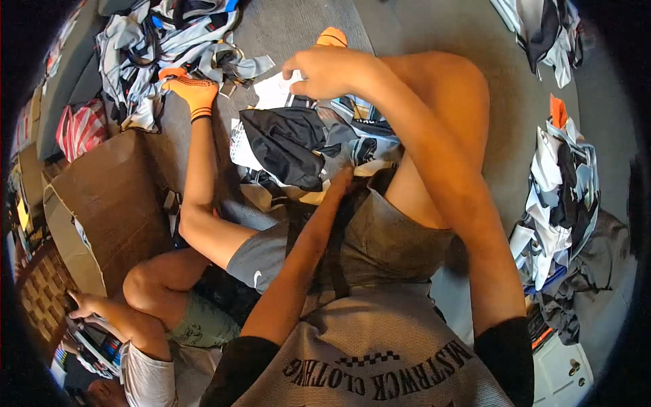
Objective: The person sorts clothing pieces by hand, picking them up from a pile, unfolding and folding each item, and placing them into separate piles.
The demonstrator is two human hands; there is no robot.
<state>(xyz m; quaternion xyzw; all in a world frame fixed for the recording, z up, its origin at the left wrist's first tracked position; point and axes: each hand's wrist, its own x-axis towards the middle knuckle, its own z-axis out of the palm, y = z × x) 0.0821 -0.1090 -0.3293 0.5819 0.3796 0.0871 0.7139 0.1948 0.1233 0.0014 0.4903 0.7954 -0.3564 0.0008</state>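
My right hand [332,72] is raised over a white cloth [274,91], its thumb and fingers curved apart, and nothing shows between them. My left hand [344,178] is low in the clothes between my legs, beside a grey and black striped piece [363,150]; its fingers are blurred and partly hidden, so its grip cannot be made out. A crumpled black garment [288,142] lies left of that hand, on top of white and tan fabric.
Heaped clothes [163,47] lie at the upper left, another pile [556,197] at the right. At the left stand a cardboard box [112,197] and a red-and-white striped bag [81,129]. Another person [146,339] sits at the lower left, one hand by a woven basket [44,292].
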